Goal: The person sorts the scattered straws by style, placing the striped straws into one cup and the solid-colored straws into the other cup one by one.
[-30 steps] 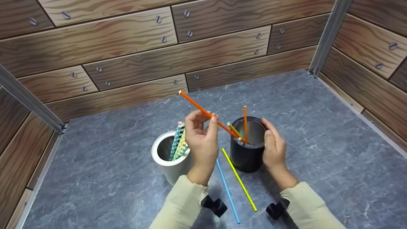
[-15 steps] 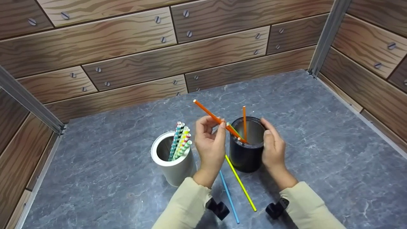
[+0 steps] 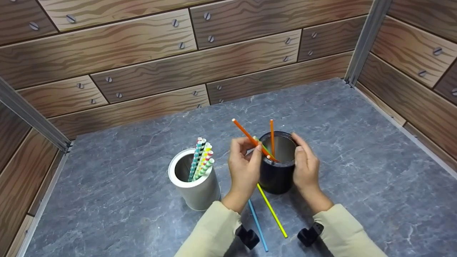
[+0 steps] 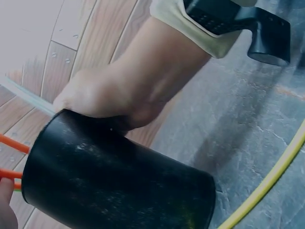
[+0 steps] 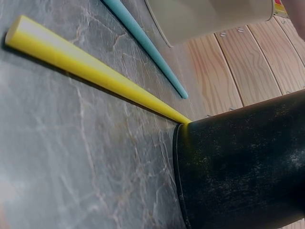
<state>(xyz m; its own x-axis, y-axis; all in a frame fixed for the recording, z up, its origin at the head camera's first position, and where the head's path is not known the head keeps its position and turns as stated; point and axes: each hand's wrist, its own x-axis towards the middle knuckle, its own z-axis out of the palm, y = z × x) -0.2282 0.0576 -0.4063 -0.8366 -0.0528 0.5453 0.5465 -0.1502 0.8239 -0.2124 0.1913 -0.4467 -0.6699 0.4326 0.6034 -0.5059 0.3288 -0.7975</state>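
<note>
My left hand point(image 3: 242, 167) pinches an orange straw point(image 3: 243, 131) between thumb and fingers. The straw slants down to the right over the rim of a black cup point(image 3: 276, 180); how far its lower end reaches inside is hard to tell. Curled around the cup's right side is my right hand point(image 3: 307, 167), which steadies it upright on the tabletop. Another orange straw point(image 3: 272, 137) stands in the cup, and a green straw point(image 3: 265, 148) leans over its left rim. In the left wrist view the black cup point(image 4: 114, 176) hides most of the right hand's fingers.
A white cup point(image 3: 198, 196) with several patterned paper straws point(image 3: 202, 160) stands to the left. A yellow straw point(image 3: 272, 211) and a blue straw point(image 3: 257, 225) lie on the grey marbled tabletop point(image 3: 125, 196) in front. Wood-patterned walls point(image 3: 142, 82) enclose the back and sides.
My left hand has moved right and down with the orange straw, bringing it from beside the black cup to over its rim. The right hand stays on the cup.
</note>
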